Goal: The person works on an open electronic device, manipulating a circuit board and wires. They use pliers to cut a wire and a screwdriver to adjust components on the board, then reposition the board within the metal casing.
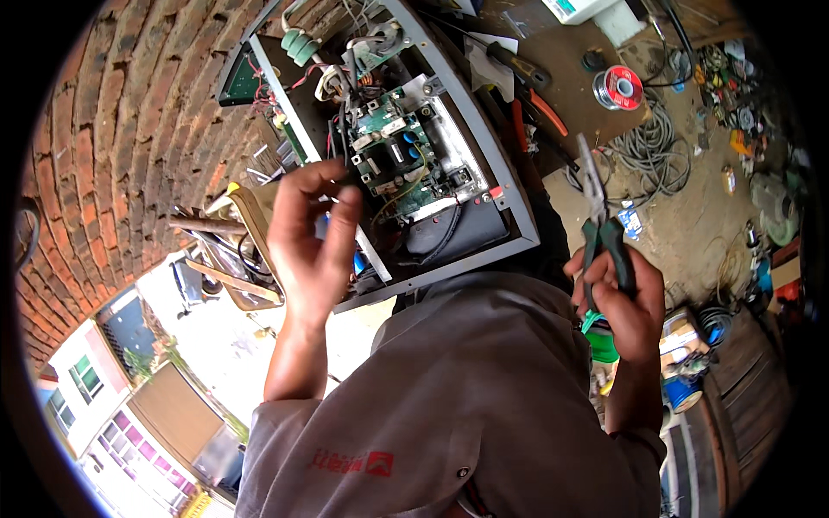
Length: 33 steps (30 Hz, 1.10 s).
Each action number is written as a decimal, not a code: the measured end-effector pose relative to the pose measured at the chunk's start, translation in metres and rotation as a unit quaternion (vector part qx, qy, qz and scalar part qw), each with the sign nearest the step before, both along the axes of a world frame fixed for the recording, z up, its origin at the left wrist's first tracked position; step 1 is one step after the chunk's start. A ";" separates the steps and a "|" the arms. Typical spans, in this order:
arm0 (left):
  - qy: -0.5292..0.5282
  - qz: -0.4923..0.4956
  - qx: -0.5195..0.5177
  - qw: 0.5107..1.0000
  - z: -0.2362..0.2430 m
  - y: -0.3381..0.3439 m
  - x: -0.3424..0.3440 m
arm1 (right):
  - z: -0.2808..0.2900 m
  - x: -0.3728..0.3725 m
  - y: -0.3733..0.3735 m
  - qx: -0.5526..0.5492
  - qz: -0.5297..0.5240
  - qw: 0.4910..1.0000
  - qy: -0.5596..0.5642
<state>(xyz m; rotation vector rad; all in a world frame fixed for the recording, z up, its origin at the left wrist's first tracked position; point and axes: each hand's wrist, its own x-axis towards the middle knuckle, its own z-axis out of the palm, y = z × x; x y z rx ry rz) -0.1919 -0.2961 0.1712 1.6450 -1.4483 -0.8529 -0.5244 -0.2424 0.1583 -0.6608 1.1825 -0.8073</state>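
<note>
Dark green handles of long-nose pliers (594, 186) rest in my right hand (629, 304), which is closed round them. The pliers point up and away, off to the right of an open grey metal case (522, 226). My left hand (313, 246) is at the near left edge of that case, thumb and fingers curled together. A small pale bit shows at those fingertips, too small to name. Inside the case lies a green circuit board (399, 151) with black and white components, wires and silvery metal plates. A green ring-shaped coil (299, 47) sits at its far end.
Beyond the case are red-handled pliers (547, 112), a spool of solder (618, 88) and a coil of grey cable (649, 154). A brick wall (129, 129) rises at left. A bin of tools (250, 250) stands beside it. Scattered parts (738, 95) cover the far right ground.
</note>
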 end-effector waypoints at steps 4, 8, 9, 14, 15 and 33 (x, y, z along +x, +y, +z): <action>-0.238 0.012 0.089 0.967 0.001 0.011 -0.035 | -0.043 0.002 -0.049 -0.102 0.066 0.946 0.300; -0.307 0.061 0.050 0.949 -0.014 -0.001 -0.056 | -0.096 0.008 -0.093 -0.185 0.162 0.853 0.459; -0.319 0.071 0.053 0.943 -0.013 -0.007 -0.063 | -0.103 0.012 -0.100 -0.202 0.186 0.814 0.511; -0.391 0.118 0.082 0.909 -0.029 -0.025 -0.087 | -0.125 0.026 -0.130 -0.156 0.263 0.765 0.567; -0.384 0.132 0.089 0.910 -0.031 -0.027 -0.090 | -0.131 0.026 -0.133 -0.158 0.271 0.760 0.569; 0.652 0.219 0.052 0.724 -0.009 0.011 0.001 | -0.158 -0.002 -0.138 -0.234 0.319 0.737 0.548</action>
